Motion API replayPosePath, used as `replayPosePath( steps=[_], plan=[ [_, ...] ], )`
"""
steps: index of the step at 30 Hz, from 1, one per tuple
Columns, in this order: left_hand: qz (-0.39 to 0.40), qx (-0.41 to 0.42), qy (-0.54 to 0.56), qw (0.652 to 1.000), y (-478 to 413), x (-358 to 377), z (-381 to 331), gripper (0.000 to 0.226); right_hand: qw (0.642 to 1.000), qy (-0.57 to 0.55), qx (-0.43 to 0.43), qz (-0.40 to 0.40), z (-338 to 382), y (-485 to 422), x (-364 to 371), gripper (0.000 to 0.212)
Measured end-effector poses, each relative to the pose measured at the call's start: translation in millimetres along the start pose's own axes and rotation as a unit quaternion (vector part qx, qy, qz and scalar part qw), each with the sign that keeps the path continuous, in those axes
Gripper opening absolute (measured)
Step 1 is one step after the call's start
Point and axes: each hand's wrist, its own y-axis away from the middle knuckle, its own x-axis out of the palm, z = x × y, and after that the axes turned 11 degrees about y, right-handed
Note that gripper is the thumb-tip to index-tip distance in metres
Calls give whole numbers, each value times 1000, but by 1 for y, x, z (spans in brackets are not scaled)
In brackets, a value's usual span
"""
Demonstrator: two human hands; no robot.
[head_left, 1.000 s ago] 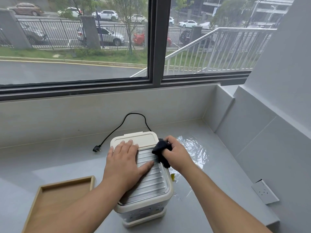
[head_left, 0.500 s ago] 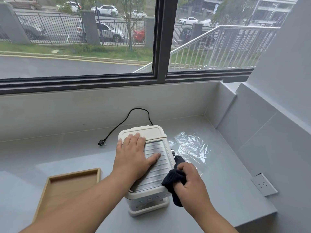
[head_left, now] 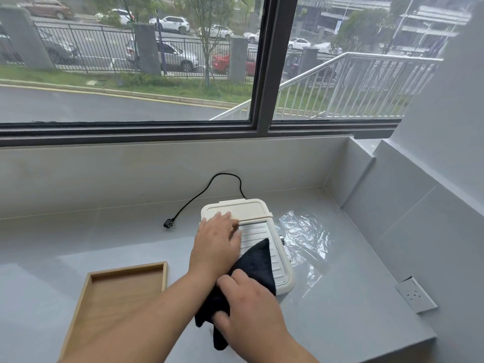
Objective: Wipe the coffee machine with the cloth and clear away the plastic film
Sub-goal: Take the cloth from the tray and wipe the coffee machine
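Observation:
A cream coffee machine (head_left: 258, 213) with a ribbed metal top stands on the grey counter (head_left: 78, 239). My left hand (head_left: 217, 242) lies flat on its top, fingers spread toward the back lid. My right hand (head_left: 246, 305) presses a dark cloth (head_left: 255, 265) against the machine's near front edge; the cloth drapes over the top and hangs down below my hand. Crumpled clear plastic film (head_left: 306, 237) lies on the counter, right of the machine and touching its side.
A shallow wooden tray (head_left: 86, 305) sits on the counter at the near left. The machine's black power cord (head_left: 199, 197) loops behind it, its plug lying loose to the left. A wall socket (head_left: 416, 297) sits at the right. Walls close in the back and right.
My right hand has carried the cloth from the machine's back right corner down its right side to the near front edge. My left hand has stayed on top.

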Motion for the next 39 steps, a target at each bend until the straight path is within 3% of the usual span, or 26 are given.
replayPosePath(
  steps=[5,7,8,11,17,22,26,29,32,35,39],
  plan=[
    [-76,-25,129,988,12,-25,19,19,999,-2,-35,32,19,-19,3,27],
    [-118,-74,162,977,19,-37,26,6,999,-2,-21,32,24,-29,4,27],
    [-123,-105,187,969,22,-42,29,8,1000,-10,-3,27,26,-35,4,27],
    [-83,-165,248,951,37,-51,32,44,996,-66,61,19,29,-58,0,24],
    [-130,-188,308,924,54,-61,27,55,974,-172,134,58,19,-94,-11,20],
    [-84,-101,224,966,65,-58,19,58,947,-266,143,113,2,-109,-22,28],
    [-39,-99,227,968,61,-53,21,86,886,-410,166,138,-10,-108,-28,39],
    [-38,-109,143,983,51,-48,26,85,936,-318,128,77,-25,-98,-28,33],
    [-63,-99,67,991,38,-44,32,56,986,-139,75,-57,-45,-84,-26,23],
    [-77,-99,71,990,24,-45,36,31,995,-33,30,-94,-58,-73,-18,15],
    [-93,-105,140,980,9,-44,41,23,995,5,33,-90,-62,-67,-5,11]
  ],
)
